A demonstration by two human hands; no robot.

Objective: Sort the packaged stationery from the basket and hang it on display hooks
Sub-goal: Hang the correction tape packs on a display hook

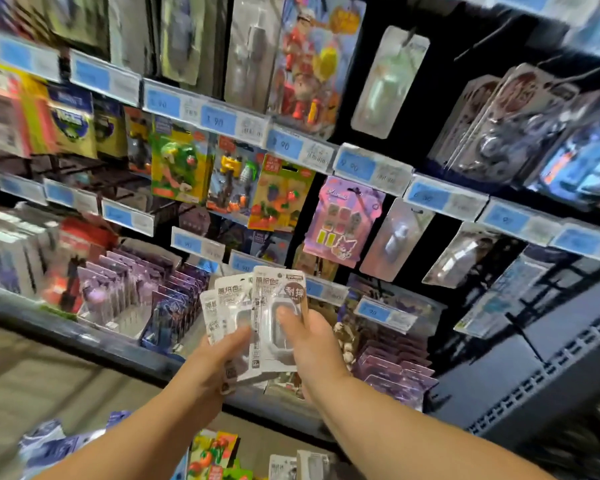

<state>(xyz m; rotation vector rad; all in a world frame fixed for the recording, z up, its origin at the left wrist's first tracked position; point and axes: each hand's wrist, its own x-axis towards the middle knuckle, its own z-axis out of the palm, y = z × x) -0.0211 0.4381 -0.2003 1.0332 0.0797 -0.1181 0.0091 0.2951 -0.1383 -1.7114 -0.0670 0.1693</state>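
Hands, left (212, 362) and right (311, 342), grip white packets (230, 295) (fanned).

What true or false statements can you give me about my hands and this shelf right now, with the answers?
1. The right hand pinches the front white pack. True.
2. The left hand is empty. False: it holds the other white packs.
3. A pink card hangs on the display above the hands. True.
4. The price tags are red. False: they are blue.
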